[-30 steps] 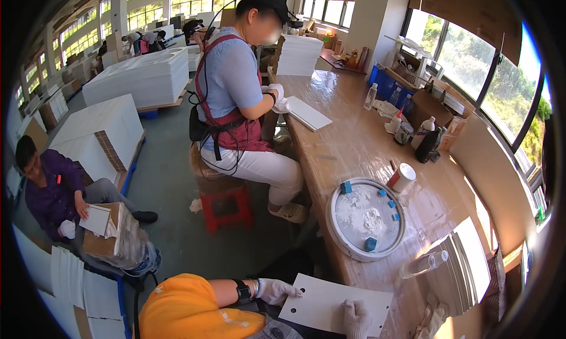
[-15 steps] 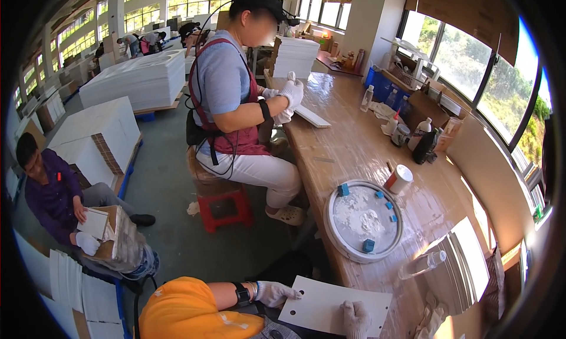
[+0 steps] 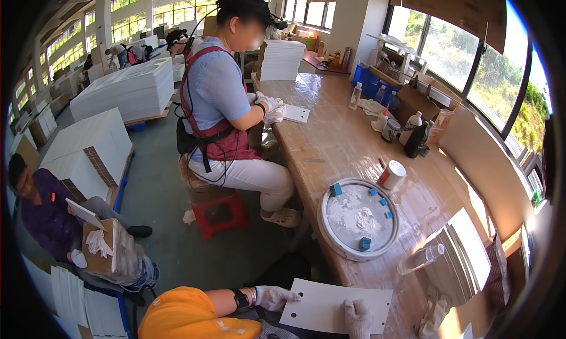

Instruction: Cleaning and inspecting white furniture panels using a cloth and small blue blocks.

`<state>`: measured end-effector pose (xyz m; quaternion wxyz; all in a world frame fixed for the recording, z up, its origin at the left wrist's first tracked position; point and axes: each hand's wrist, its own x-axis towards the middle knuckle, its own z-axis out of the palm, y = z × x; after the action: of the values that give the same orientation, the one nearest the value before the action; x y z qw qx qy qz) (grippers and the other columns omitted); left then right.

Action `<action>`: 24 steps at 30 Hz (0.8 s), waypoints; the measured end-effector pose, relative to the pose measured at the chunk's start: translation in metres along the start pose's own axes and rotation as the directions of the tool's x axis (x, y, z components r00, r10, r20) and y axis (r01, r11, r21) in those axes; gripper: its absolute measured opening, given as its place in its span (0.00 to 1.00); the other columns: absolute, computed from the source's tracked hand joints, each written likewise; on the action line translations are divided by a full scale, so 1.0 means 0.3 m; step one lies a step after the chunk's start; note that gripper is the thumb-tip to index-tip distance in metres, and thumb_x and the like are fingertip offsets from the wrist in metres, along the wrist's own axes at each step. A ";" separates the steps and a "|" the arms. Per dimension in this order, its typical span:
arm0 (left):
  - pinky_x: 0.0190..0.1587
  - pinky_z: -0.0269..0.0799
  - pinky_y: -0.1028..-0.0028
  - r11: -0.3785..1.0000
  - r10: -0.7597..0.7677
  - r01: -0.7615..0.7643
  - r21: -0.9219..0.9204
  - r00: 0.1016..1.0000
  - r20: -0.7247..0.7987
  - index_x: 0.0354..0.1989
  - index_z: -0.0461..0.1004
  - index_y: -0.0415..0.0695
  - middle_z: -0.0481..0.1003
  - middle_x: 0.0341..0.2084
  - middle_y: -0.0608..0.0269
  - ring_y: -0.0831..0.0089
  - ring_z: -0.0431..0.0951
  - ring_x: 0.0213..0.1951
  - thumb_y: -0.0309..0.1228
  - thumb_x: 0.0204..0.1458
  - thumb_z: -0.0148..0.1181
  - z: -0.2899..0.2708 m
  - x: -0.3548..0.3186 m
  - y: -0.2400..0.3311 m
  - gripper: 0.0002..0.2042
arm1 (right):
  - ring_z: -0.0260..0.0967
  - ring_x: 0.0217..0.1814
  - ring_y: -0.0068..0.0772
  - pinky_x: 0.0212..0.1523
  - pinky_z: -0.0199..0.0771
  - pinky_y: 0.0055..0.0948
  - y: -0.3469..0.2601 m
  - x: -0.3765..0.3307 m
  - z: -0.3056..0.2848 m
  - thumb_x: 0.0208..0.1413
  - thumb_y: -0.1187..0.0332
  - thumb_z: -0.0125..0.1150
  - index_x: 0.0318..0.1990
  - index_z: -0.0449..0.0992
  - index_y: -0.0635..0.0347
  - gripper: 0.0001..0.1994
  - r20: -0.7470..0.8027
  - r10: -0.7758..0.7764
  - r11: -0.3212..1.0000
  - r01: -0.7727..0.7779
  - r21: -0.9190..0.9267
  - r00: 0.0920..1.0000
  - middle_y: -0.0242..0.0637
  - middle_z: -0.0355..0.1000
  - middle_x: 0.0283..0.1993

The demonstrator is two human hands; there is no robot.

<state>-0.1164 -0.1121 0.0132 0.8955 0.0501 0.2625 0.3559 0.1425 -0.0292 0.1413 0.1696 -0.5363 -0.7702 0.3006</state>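
Observation:
A flat white board (image 3: 330,299) with dark round holes near its two ends lies in front of me, its far right part at the table's edge. My left hand (image 3: 272,297), in a white knit glove, pinches the board's left end, thumb on top near a hole. My right hand (image 3: 357,316), gloved too, rests on the board's near right part with its fingers curled. Whatever is under those fingers, if anything, is hidden.
On the table (image 3: 306,141) stand a round tray (image 3: 348,218) with white powder and blue blocks, a white tub (image 3: 391,175), a clear bottle (image 3: 421,259) and stacked white boards (image 3: 457,262). A crumpled glove (image 3: 433,315) lies near. Two co-workers handle white boards at left and ahead.
My view has shifted slightly; my hands and the board keep nearly the same place. The co-worker ahead has lowered their hands onto a board; the one at left has raised a board.

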 end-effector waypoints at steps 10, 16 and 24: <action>0.60 0.63 0.64 1.000 -0.002 0.003 -0.016 0.998 0.070 0.58 0.66 0.44 0.72 0.53 0.63 0.71 0.70 0.56 0.34 0.57 0.59 -0.012 0.006 0.007 0.21 | 0.70 0.33 0.52 0.39 0.70 0.45 -0.018 -0.007 -0.008 0.57 0.54 0.57 0.36 0.78 0.57 0.15 -0.052 -0.006 1.000 0.007 0.026 0.999 0.51 0.74 0.31; 0.59 0.64 0.63 1.000 -0.015 0.016 -0.013 0.999 0.035 0.57 0.67 0.43 0.73 0.52 0.63 0.71 0.70 0.55 0.34 0.57 0.59 -0.006 0.000 0.010 0.20 | 0.69 0.33 0.51 0.39 0.70 0.44 0.014 -0.004 0.012 0.57 0.55 0.57 0.36 0.78 0.58 0.15 -0.065 -0.013 1.000 0.014 0.012 0.998 0.51 0.74 0.32; 0.59 0.64 0.64 1.000 0.009 -0.008 -0.009 0.998 0.061 0.57 0.67 0.44 0.73 0.51 0.63 0.70 0.70 0.55 0.35 0.56 0.59 -0.012 -0.001 0.004 0.21 | 0.68 0.33 0.51 0.39 0.69 0.45 0.015 -0.007 0.018 0.58 0.56 0.56 0.35 0.77 0.62 0.16 -0.101 -0.096 0.995 0.099 0.022 0.990 0.52 0.73 0.30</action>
<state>-0.1190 -0.1118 0.0106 0.9018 0.0583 0.2334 0.3590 0.1434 -0.0315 0.1344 0.2296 -0.5100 -0.7819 0.2753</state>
